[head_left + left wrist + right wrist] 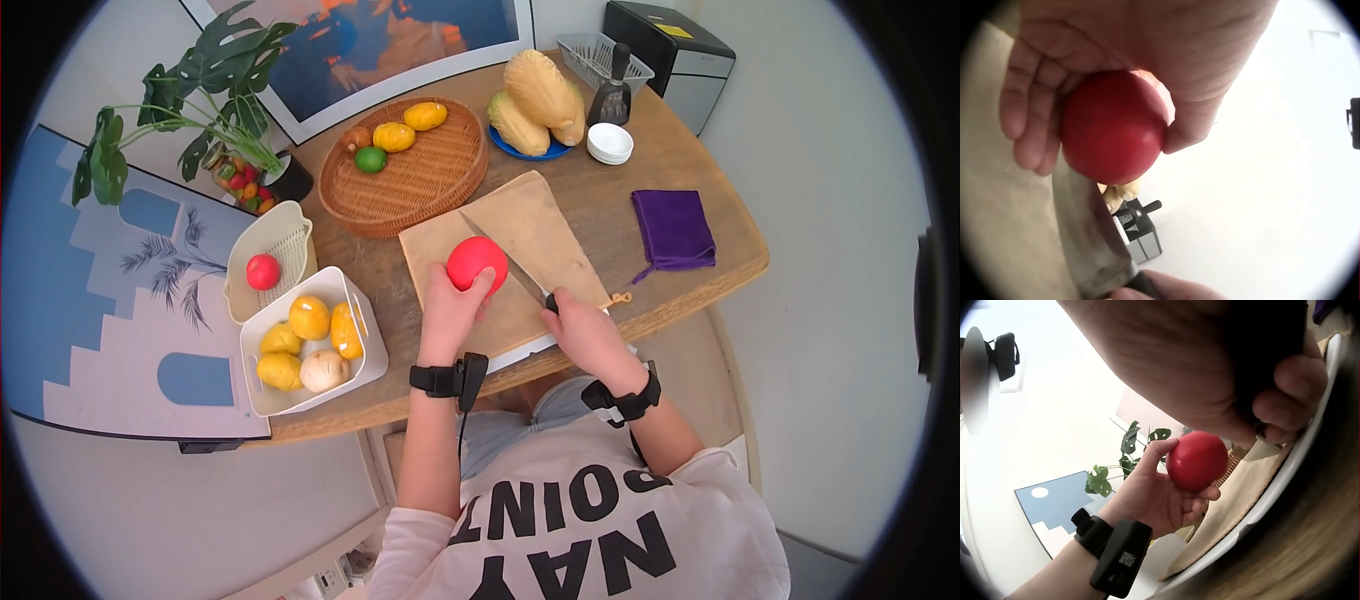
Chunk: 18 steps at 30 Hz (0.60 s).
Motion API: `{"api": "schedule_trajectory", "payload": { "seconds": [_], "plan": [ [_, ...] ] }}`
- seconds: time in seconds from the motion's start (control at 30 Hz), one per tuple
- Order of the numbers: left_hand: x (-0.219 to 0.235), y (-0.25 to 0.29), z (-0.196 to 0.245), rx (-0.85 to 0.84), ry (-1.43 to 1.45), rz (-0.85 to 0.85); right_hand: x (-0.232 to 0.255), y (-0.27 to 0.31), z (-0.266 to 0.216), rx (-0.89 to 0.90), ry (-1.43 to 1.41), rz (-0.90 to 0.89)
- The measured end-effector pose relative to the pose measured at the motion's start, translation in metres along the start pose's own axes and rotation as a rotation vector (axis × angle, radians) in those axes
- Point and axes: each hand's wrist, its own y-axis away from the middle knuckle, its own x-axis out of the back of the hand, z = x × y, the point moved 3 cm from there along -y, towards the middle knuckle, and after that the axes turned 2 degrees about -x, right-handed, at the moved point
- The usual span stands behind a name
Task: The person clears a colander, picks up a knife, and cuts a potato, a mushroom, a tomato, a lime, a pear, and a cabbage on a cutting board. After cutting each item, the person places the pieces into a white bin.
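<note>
A round red ball-like item [477, 266] is held by the left hand [455, 312] over the cloth-covered board [545, 225]. In the left wrist view the thumb and fingers grip the red item [1114, 127] from both sides. The right hand [590, 340] grips the black handle [552, 302] of a knife, whose blade [522, 277] extends up and left over the cloth, beside the red item. The right wrist view shows the right hand [1210, 369] curled round the dark handle, with the red item [1197, 460] beyond it.
Left: a white bin [376, 350] of yellow items and a cream basket [236, 275] holding another red item. Behind: a wicker tray [430, 185] with fruit, a blue plate [553, 152] of pale gourds, white bowls [610, 144]. Right: a purple cloth [675, 230].
</note>
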Motion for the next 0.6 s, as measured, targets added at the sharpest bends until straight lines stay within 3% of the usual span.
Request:
{"api": "schedule_trajectory", "payload": {
  "seconds": [0.07, 0.17, 0.27, 0.37, 0.6],
  "plan": [
    [-0.003, 0.004, 0.004, 0.141, 0.062, -0.132, -0.001, -0.002, 0.003, -0.004, -0.031, 0.014],
    [0.0, 0.008, 0.005, 0.004, -0.297, -0.083, 0.0, -0.002, 0.003, 0.019, -0.019, 0.022],
    [0.003, 0.017, 0.0, -0.325, -0.443, 0.268, 0.001, -0.001, 0.003, 0.033, 0.025, 0.0],
    [0.008, 0.026, 0.005, -0.508, -0.541, 0.353, 0.002, -0.001, -0.001, 0.01, 0.016, 0.0],
    [0.005, 0.005, 0.021, -0.561, -0.565, 0.29, -0.003, 0.001, -0.002, 0.05, -0.017, 0.041]
  ]
}}
